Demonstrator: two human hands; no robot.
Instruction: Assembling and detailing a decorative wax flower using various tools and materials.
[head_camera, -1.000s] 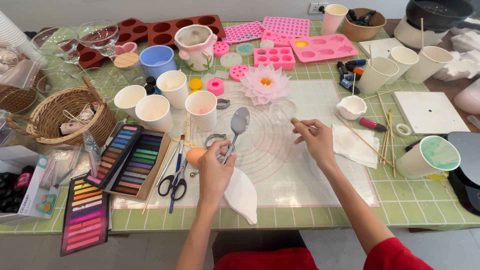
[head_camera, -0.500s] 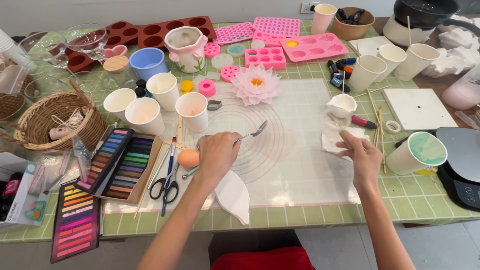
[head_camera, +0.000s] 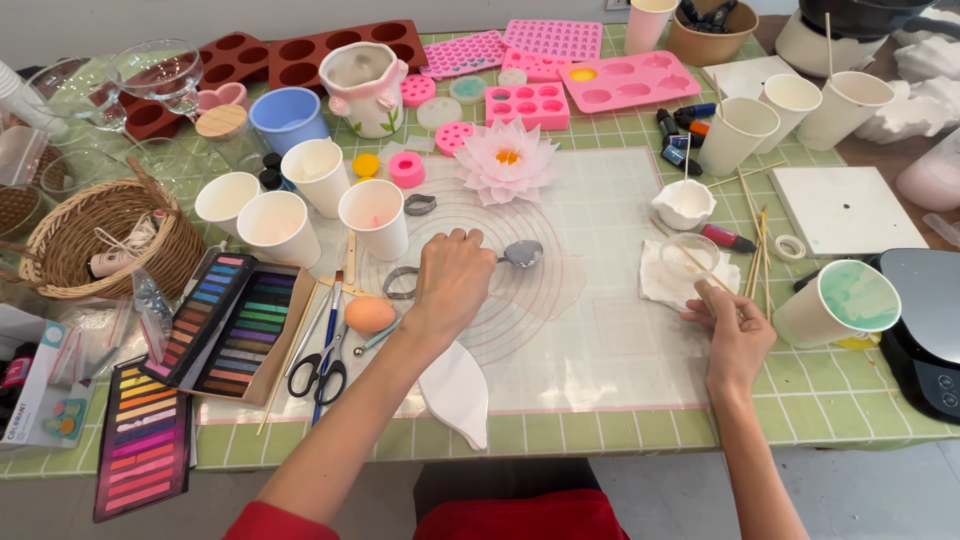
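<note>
Spoon (head_camera: 520, 253): a metal spoon lying low over the pale silicone mat (head_camera: 600, 330), bowl pointing right, handle hidden under the left hand.
Left hand (head_camera: 452, 280): fingers curled shut over the spoon's handle, knuckles up, near the middle of the mat.
Right hand (head_camera: 735, 330): resting at the mat's right edge, thumb and fingers pinched on a thin wooden stick (head_camera: 700, 268) whose far end sits in a small clear cup (head_camera: 690, 255).
Clear cup: stands on a crumpled white tissue (head_camera: 660, 290); what it holds is too faint to tell.
Near the left hand: a white petal-shaped piece (head_camera: 458, 392) lies just below the wrist, a peach egg-shaped sponge (head_camera: 369, 314) and black-handled scissors (head_camera: 320, 372) to the left, and a metal cutter ring (head_camera: 400, 283) touching the mat's left side.
Farther left: an open tray of coloured pastels (head_camera: 225, 320) and a wicker basket (head_camera: 105, 235).
Far side: three white paper cups (head_camera: 300, 210), a finished-looking pink and white lotus flower (head_camera: 507, 162), pink silicone moulds (head_camera: 620, 80).
Right side: a paper cup with green-tinted contents (head_camera: 845, 300), a small white pouring bowl (head_camera: 685, 203).
Progress, as I judge it: one flower looks complete; mixing is under way in the clear cup, the spoon looks empty, and most mould cavities are unfilled.
</note>
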